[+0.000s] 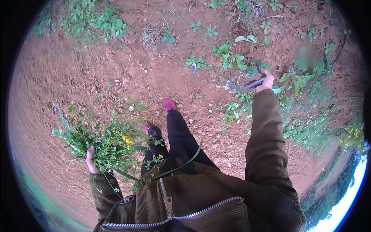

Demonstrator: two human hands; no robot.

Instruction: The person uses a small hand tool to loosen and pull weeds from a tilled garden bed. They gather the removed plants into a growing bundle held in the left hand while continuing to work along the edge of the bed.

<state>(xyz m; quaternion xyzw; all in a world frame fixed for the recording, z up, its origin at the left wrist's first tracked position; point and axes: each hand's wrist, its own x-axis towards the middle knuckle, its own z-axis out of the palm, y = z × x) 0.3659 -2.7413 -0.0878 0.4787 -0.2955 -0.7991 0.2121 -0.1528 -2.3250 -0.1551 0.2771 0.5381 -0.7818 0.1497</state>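
My left hand [91,160] is closed around a large bunch of cut greenery [105,149] with leafy stems and small yellow flowers [126,140]. Long grass-like blades [185,163] trail from the bunch across the front of my brown corduroy jacket. Out to the right, my right hand [267,81] grips a hand tool [252,84] by its dark, round handle. A thin dark part of the tool points away among low plants; its full shape is hard to make out. Broad-leaved weeds [229,58] grow just beyond that hand, and small pale purple flowers [227,85] stand to its left.
Reddish-brown bare soil [162,78] with dry straw and small clods spreads around my pink shoes [168,104]. Denser green growth [310,116] runs along the right, with yellow flowers [352,133] at the edge. Another leafy patch [98,20] lies at the upper left.
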